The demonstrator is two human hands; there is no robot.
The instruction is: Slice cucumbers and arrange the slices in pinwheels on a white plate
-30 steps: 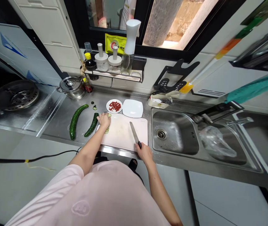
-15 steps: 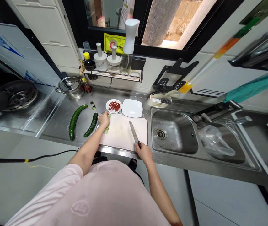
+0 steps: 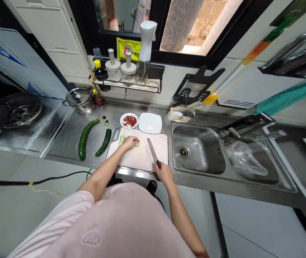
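My left hand (image 3: 130, 142) is over the middle of the white cutting board (image 3: 144, 157), its fingers closed on a pale green cucumber slice (image 3: 137, 144). Behind that hand, a short row of cucumber slices (image 3: 122, 139) lies on the board's left part. At the board's right front, my right hand (image 3: 165, 172) grips the black handle of a kitchen knife (image 3: 153, 152). Its blade points away from me and rests low over the board. Left of the board lie a cut cucumber (image 3: 104, 142) and a longer whole cucumber (image 3: 86, 138), with small cucumber ends (image 3: 106, 122) behind them.
Behind the board stand a plate of chopped red pieces (image 3: 129, 121) and a white square plate (image 3: 150, 123). A double sink (image 3: 198, 150) is on the right, with a plastic bag (image 3: 245, 159). A lidded pot (image 3: 80, 101) stands back left, below a spice shelf (image 3: 131, 86).
My left hand has moved right from the board's left edge to its middle, with a cucumber slice in its fingers. The right hand and knife stay put.
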